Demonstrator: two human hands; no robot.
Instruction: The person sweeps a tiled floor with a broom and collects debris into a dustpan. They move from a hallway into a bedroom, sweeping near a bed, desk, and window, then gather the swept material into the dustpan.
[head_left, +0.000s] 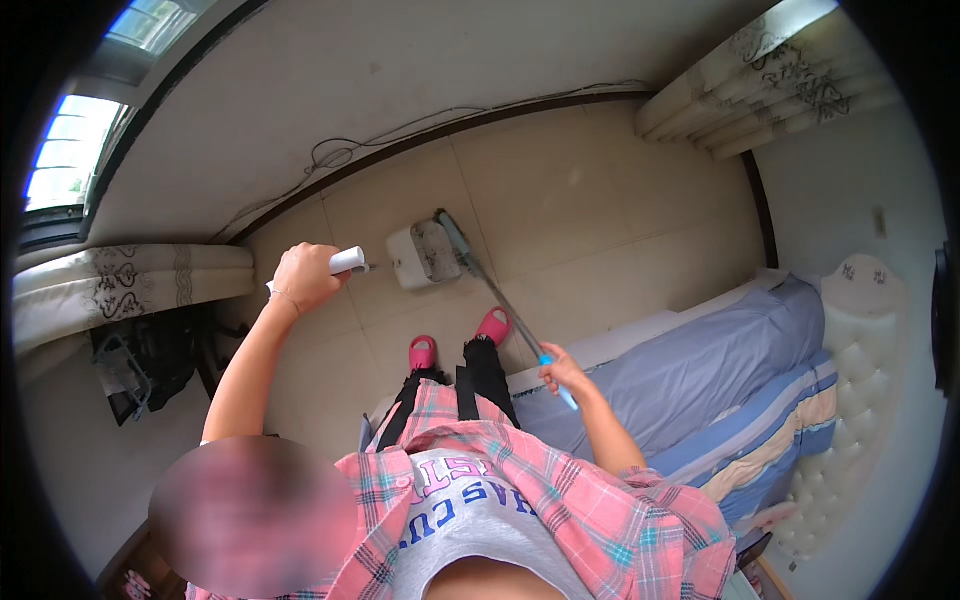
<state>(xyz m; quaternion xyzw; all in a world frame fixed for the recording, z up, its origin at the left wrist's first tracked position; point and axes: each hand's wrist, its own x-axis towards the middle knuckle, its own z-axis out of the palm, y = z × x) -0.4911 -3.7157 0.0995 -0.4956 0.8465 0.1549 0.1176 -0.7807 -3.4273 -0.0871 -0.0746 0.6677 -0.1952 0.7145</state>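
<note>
The left hand (306,277) is closed around a white tube-shaped handle (347,261), to the left of one white, box-shaped dustpan (403,262) with rounded corners, which sits on the beige, faintly glossy tile floor (560,180). The right hand (566,370), to the right of the dustpan and nearer the body, curls its fingers round the light-blue grip of one broom with a slim grey pole (500,298); how tightly either hand squeezes, I cannot tell. The pale-teal broom head (453,234) with dark bristles lies along the dustpan's right side, at its mouth, and whether they touch is unclear. Two pink open-toed slippers (423,352) stand between the dustpan and the body, one on each foot. To the dustpan's right and nearer the body is one bed with a smooth blue-grey cover (690,350) and a white, button-tufted headboard (870,390). Two cream, dark-scrolled curtains hang in folds, one (160,285) left of the dustpan, one (775,85) beyond it to the right. Thin looped cables (335,153) run along the wall beyond the dustpan.
</note>
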